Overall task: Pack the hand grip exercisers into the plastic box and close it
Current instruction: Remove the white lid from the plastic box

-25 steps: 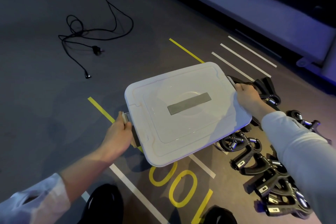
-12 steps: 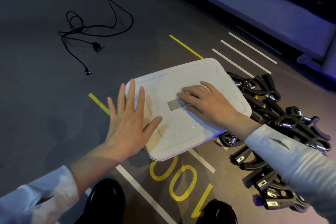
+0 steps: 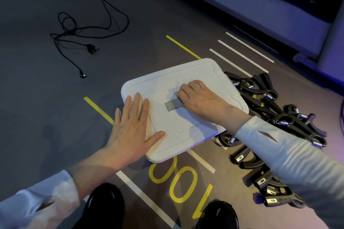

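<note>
Gym floor (image 3: 46, 98) — painted lane markings (image 3: 242, 52)

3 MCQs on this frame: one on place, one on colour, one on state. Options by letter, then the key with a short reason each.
1. Where do the hand grip exercisers lie?
A. On the floor to the right of the plastic box
B. On top of the lid
C. Next to the black cable

2. What colour is the "100" painted on the floor?
A. White
B. Yellow
C. Red

3. How is the left hand placed?
A. Curled around an exerciser
B. Flat, with straight fingers, on the left part of the lid
C. Off the box, on the floor

Key:
1 A: the black grips are piled on the floor along the box's right side.
2 B: the digits are yellow, next to white lines.
3 B: the fingers lie spread and straight on the lid, while the right hand rests near its grey label.
</note>
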